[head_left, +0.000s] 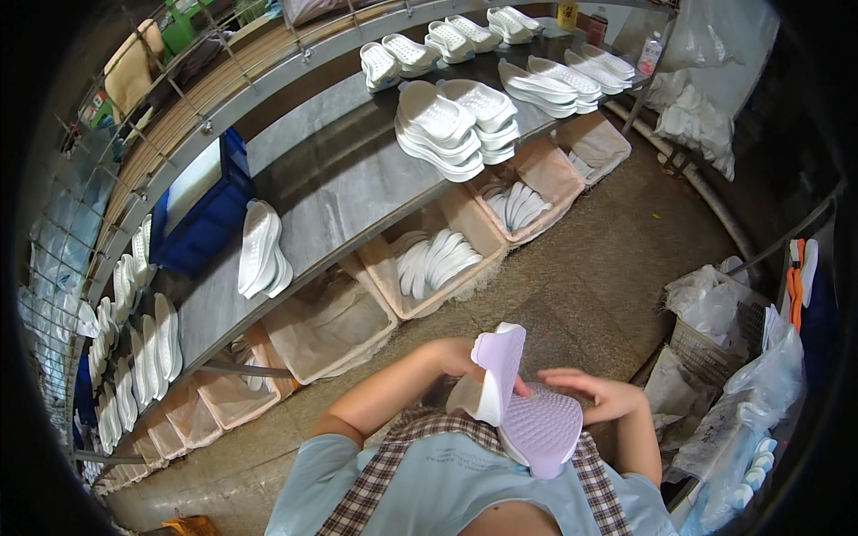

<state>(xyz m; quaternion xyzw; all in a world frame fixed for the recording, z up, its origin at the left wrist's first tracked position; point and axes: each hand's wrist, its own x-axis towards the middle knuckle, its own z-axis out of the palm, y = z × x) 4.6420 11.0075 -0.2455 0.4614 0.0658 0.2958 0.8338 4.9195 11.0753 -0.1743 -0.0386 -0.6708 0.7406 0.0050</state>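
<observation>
My left hand [460,357] is closed on a white shoe sole with a lilac textured tread [505,366], held nearly upright in front of my chest. Its fingertips show between this and a second lilac-and-white sole [541,424], which tilts toward my apron with the tread up. What carries the second sole is partly hidden. My right hand [599,393] is at its far right edge, fingers stretched out over it and slightly apart. Part of a pale piece [465,395] shows behind the upright sole; I cannot tell if it is separate.
A long metal bench [313,188] bears stacked white soles [438,125] and a blue crate [201,210]. Below stand lined bins, one with white curved pieces [438,262]. At right are a wire basket [710,335] and plastic bags [760,375]; a pipe [706,188] runs along the floor.
</observation>
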